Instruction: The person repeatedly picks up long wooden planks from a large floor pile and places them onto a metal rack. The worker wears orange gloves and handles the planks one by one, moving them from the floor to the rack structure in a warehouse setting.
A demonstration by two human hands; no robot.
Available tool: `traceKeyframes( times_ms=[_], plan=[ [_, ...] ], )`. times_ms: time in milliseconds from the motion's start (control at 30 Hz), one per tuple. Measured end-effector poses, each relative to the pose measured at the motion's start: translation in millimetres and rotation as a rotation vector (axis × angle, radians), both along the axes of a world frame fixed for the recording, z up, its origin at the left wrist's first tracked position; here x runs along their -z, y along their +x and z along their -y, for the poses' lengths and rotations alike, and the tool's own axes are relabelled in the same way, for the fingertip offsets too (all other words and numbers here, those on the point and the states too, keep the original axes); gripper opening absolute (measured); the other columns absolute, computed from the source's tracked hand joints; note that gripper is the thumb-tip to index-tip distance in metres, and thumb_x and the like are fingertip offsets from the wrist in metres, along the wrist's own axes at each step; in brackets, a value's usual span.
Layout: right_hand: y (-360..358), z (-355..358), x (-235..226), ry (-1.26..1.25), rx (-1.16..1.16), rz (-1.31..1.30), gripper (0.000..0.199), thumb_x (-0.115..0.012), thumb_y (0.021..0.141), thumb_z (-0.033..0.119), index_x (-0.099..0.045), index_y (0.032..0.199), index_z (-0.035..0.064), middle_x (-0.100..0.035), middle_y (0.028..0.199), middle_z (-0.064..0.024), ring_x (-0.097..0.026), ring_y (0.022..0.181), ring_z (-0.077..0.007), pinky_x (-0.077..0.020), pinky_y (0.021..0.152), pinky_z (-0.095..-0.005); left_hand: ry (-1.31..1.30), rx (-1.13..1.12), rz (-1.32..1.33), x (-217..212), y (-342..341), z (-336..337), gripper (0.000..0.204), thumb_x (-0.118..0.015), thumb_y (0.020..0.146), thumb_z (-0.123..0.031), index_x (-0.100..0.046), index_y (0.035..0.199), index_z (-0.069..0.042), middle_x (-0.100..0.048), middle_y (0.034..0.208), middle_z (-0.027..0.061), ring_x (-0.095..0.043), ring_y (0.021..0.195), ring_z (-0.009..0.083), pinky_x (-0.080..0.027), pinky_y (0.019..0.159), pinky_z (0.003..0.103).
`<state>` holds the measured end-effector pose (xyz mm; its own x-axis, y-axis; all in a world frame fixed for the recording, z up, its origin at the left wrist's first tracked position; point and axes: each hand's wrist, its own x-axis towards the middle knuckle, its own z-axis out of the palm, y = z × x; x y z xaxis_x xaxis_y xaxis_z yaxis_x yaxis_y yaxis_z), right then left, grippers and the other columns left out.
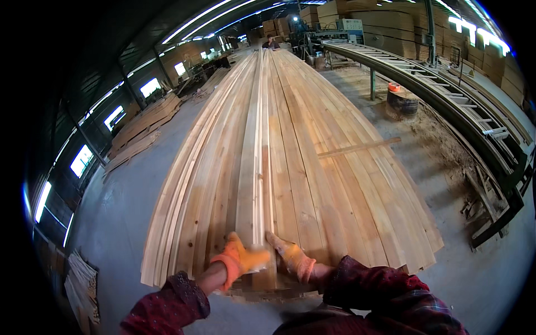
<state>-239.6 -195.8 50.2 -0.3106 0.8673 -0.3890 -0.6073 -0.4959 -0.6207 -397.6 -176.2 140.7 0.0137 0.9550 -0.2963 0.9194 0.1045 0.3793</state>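
Both my hands wear orange work gloves at the near end of a long stack of pale wooden boards (pixel 301 206). Narrow wooden strips (pixel 258 195) lie lengthwise on the middle of the stack, their near ends between my hands. My left hand (pixel 241 258) is closed round these ends, thumb pointing up along the wood and fingers across them, blurred by motion. From the other side, my right hand (pixel 291 255) stretches its fingers flat toward the strips' right edge. At the far end of the stack is another person (pixel 271 42), whose hands are too small to make out.
A loose stick (pixel 360 147) lies crosswise on the stack's right side, jutting past its edge. Right of it stand a dark drum (pixel 402 104) with an orange item on top and a long roller conveyor (pixel 430 75). Boards (pixel 142 125) are piled left, scraps (pixel 84 285) at lower left.
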Motion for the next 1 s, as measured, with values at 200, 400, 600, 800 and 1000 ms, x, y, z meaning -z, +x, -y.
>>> traceKeyframes(
  times_ms=[200,400,600,800,1000],
  plan=[
    [3,-1,-10,-0.024,-0.111,-0.125,0.042,-0.063,0.101,0.034,-0.064,0.131,0.0037,-0.071,0.117,-0.0110,-0.070,0.100,-0.0238,-0.0587,0.085,-0.0385,0.094,-0.023,0.116,-43,-93,-14,0.109,-0.090,0.064,-0.048,-0.042,0.138,0.016,-0.065,0.124,0.0241,-0.066,0.107,0.0274,-0.056,0.087,0.038],
    [18,5,-23,-0.013,-0.242,-0.023,0.050,-0.070,0.093,0.050,-0.071,0.117,0.0062,-0.070,0.092,-0.0084,-0.065,0.074,-0.0211,-0.0510,0.062,-0.0347,0.410,0.747,0.190,-185,-94,-9,0.087,-0.067,0.079,-0.075,-0.065,0.113,0.006,-0.073,0.095,0.0120,-0.071,0.081,0.0278,-0.054,0.084,0.040],
    [31,-9,1,0.050,-0.160,-0.092,0.064,-0.062,0.093,0.062,-0.064,0.129,0.0079,-0.068,0.102,-0.0104,-0.064,0.083,-0.0236,-0.0506,0.069,-0.0380,0.193,0.428,0.583,-179,-48,28,0.083,-0.047,0.095,-0.072,-0.061,0.131,0.002,-0.075,0.103,0.0133,-0.072,0.086,0.0270,-0.054,0.089,0.040],
    [7,-6,6,0.203,-0.146,-0.637,0.079,-0.051,0.100,0.062,-0.039,0.154,0.0045,-0.054,0.147,-0.0145,-0.054,0.132,-0.0298,-0.0465,0.109,-0.0473,0.029,0.220,-0.025,-25,-24,79,0.068,-0.059,0.096,-0.052,-0.054,0.140,0.000,-0.072,0.104,0.0177,-0.069,0.090,0.0287,-0.052,0.092,0.038],
    [16,-25,59,0.409,-0.265,-0.131,0.070,-0.052,0.101,0.056,-0.048,0.147,0.0031,-0.059,0.140,-0.0131,-0.057,0.127,-0.0264,-0.0474,0.104,-0.0329,-0.171,0.196,0.093,-80,-47,80,0.087,-0.076,0.084,-0.047,-0.041,0.149,-0.001,-0.065,0.123,0.0238,-0.064,0.110,0.0381,-0.050,0.097,0.045]
  ],
)
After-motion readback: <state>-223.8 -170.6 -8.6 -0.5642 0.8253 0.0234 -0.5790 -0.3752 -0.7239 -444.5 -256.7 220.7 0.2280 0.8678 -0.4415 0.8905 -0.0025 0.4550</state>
